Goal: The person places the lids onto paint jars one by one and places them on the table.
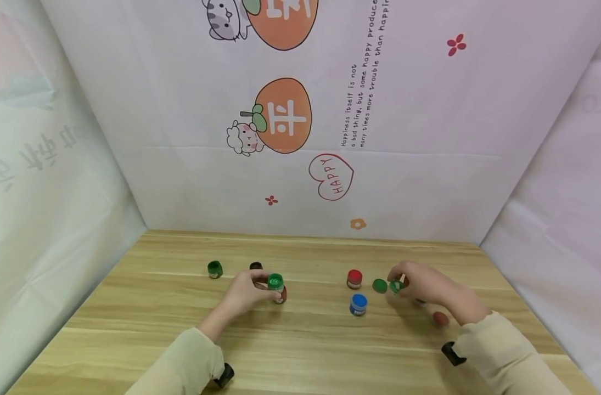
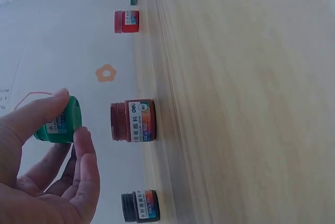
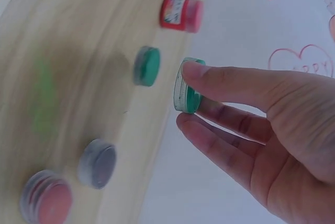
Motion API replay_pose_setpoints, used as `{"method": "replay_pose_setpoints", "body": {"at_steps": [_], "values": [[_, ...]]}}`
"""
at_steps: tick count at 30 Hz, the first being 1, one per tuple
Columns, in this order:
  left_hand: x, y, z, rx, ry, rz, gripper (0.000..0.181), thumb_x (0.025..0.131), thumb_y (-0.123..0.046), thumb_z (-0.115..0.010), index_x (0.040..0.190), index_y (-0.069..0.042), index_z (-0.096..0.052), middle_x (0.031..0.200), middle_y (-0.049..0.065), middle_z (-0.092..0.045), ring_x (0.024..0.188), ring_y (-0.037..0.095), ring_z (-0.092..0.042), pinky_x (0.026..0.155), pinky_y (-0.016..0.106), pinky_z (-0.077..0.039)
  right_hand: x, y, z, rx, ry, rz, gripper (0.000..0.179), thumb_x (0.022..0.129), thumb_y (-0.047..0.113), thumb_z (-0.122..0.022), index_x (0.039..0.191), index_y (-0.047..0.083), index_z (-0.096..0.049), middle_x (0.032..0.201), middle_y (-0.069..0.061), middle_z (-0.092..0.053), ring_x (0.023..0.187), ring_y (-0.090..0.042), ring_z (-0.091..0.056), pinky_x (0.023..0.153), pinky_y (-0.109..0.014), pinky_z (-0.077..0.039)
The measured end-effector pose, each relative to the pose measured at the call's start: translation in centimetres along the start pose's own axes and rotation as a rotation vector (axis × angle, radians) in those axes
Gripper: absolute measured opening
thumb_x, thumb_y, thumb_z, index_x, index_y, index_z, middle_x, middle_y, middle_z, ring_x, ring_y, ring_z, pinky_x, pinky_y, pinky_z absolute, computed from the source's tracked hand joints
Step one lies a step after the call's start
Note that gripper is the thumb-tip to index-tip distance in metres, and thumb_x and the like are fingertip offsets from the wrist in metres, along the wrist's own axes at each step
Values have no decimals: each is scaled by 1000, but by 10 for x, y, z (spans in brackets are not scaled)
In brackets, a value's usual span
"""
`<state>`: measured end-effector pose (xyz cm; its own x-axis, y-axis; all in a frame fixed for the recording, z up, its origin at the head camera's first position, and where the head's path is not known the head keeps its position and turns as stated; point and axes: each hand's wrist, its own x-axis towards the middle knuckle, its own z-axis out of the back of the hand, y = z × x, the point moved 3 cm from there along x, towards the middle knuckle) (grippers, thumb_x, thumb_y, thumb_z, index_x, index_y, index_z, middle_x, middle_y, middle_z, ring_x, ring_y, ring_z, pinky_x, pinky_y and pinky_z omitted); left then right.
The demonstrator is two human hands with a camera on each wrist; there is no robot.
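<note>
I log: left hand pinches green jar above desk, by its sides, presumably keeping top uncovered | right hand pinches green lid by rim, near second lid, likely for control.

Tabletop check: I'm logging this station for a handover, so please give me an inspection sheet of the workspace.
Surface: wood-grain tabletop; blurred green streak in the right wrist view, cause unclear.
Job's things: held green jar, held green lid; standing are a second green jar, black jar, brown jar, red jar and blue jar; loose green lid, dark lid, reddish lid.
Clutter: nothing seen.
Left hand: grips a green jar.
Right hand: pinches a green lid.
Cables: nothing seen.
Surroundings: white sheets behind and at both sides.
</note>
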<state>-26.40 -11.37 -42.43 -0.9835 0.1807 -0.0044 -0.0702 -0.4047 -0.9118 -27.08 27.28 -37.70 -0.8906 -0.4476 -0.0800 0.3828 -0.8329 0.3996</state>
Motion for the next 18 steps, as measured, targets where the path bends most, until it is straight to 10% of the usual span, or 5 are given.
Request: {"method": "replay_pose_setpoints", "body": {"at_steps": [18], "values": [[2, -8, -15, -64, 56, -75, 45, 81, -3, -87, 122, 6, -70, 106, 11, -73, 89, 23, -71, 80, 38, -60, 6, 48, 4, -58, -18, 108, 29, 84, 4, -84, 111, 1, -75, 105, -3, -67, 86, -20, -62, 73, -33, -55]]}}
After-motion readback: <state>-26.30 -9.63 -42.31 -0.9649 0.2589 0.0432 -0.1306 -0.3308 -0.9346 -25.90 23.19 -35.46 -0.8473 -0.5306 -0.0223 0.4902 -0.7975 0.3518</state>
